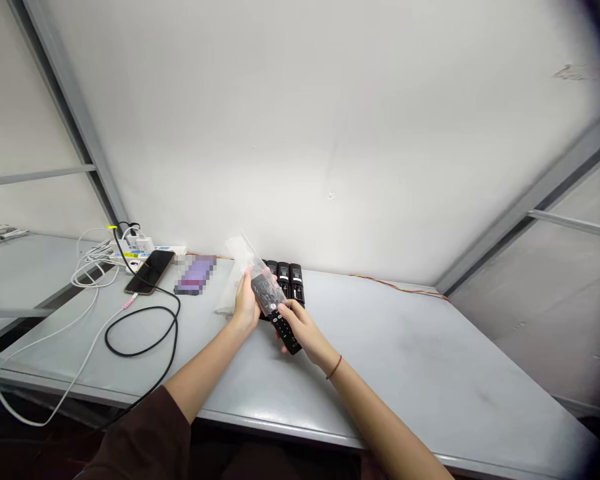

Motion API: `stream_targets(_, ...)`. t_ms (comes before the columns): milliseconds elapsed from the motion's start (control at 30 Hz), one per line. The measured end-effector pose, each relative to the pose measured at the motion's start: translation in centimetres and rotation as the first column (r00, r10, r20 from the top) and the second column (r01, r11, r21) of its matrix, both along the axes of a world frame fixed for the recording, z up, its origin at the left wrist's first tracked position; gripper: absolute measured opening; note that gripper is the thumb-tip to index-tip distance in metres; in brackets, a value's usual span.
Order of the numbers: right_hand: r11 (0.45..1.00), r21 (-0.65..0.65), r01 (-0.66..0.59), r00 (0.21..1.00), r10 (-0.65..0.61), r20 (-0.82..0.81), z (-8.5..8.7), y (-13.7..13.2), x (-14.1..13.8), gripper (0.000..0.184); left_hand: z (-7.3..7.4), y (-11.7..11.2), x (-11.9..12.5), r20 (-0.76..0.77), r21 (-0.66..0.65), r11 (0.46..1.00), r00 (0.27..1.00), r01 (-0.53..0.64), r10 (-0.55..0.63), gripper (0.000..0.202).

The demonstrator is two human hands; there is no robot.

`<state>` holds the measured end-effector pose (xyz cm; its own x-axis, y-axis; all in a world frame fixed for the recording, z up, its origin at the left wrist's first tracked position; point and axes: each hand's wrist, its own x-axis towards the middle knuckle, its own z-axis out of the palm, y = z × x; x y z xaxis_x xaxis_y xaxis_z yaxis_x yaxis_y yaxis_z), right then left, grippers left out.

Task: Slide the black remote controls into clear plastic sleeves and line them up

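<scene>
Both closed: left fingers (244, 300) on clear bag (265, 283), right fingers (293, 319) around black remote (286, 331) sticking from bag.

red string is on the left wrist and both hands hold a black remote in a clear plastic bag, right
No, the head view shows the red string on the right wrist, not the left. The left hand and right hand do hold the black remote in the clear plastic bag.
</scene>
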<state>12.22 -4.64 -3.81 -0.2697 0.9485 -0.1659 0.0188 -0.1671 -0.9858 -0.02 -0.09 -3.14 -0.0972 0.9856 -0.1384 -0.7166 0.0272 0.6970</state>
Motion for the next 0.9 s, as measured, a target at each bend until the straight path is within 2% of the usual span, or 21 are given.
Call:
stream_targets(167, 0.986, -0.042, 0.159, 0.985, -0.161, -0.055, -0.1, 0.3, -0.1, 0.034, -1.2, -1.3, 1.9, 0.002, 0.007, 0.998, 0.998, 0.065, -0.065, 0.042)
stream_targets(233, 0.982, -0.073, 0.172, 0.979, -0.179, -0.093, -0.1, 0.4, 0.0, 0.033, -1.7, -1.5, 2.3, -0.01, 0.022, 0.998, 0.998, 0.057, -0.057, 0.037)
stream_targets(300, 0.991, -0.097, 0.095, 0.977, -0.112, -0.184, -0.1, 0.5, 0.3, 0.033, -1.8, -1.5, 2.2, -0.025, -0.016, 1.0, 0.999, 0.027, -0.027, 0.035)
stream_targets(367, 0.996, -0.073, -0.043, 0.959, 0.021, -0.283, 0.2, 0.5, 0.7, 0.035, -1.5, -1.3, 1.8, -0.029, -0.111, 0.994, 1.0, 0.005, -0.008, 0.036)
stream_targets(433, 0.982, 0.01, -0.19, 0.929, 0.183, -0.322, 0.4, 0.5, 1.2, 0.051, -0.9, -0.9, 1.1, -0.01, -0.193, 0.981, 1.0, 0.006, -0.009, 0.039)
stream_targets(500, 0.946, 0.124, -0.3, 0.898, 0.324, -0.298, 0.6, 0.3, 1.6, 0.077, -0.3, -0.6, 0.4, 0.018, -0.217, 0.976, 1.0, 0.014, -0.01, 0.043)
stream_targets(533, 0.924, 0.179, -0.337, 0.887, 0.375, -0.269, 0.7, 0.3, 1.7, 0.087, -0.1, -0.5, 0.1, 0.034, -0.213, 0.977, 0.999, 0.014, -0.007, 0.045)
stream_targets(600, 0.894, 0.261, -0.364, 0.886, 0.419, -0.2, 0.7, 0.3, 1.7, 0.093, 0.2, -0.3, -0.2, 0.065, -0.197, 0.98, 0.998, 0.023, -0.011, 0.047)
stream_targets(700, 0.893, 0.302, -0.333, 0.922, 0.376, -0.095, 0.3, 0.4, 1.6, 0.085, 0.0, -0.6, 0.2, 0.072, -0.163, 0.986, 0.997, 0.035, -0.023, 0.047)
stream_targets(833, 0.914, 0.321, -0.248, 0.961, 0.274, -0.04, -0.6, 1.0, 1.7, 0.068, -0.4, -1.5, 1.4, 0.018, -0.098, 0.995, 1.0, 0.005, -0.004, 0.041)
stream_targets(900, 0.92, 0.328, -0.217, 0.971, 0.238, -0.027, -0.9, 1.2, 1.7, 0.057, -0.3, -1.7, 1.6, 0.045, -0.087, 0.995, 0.998, 0.053, -0.049, 0.043)
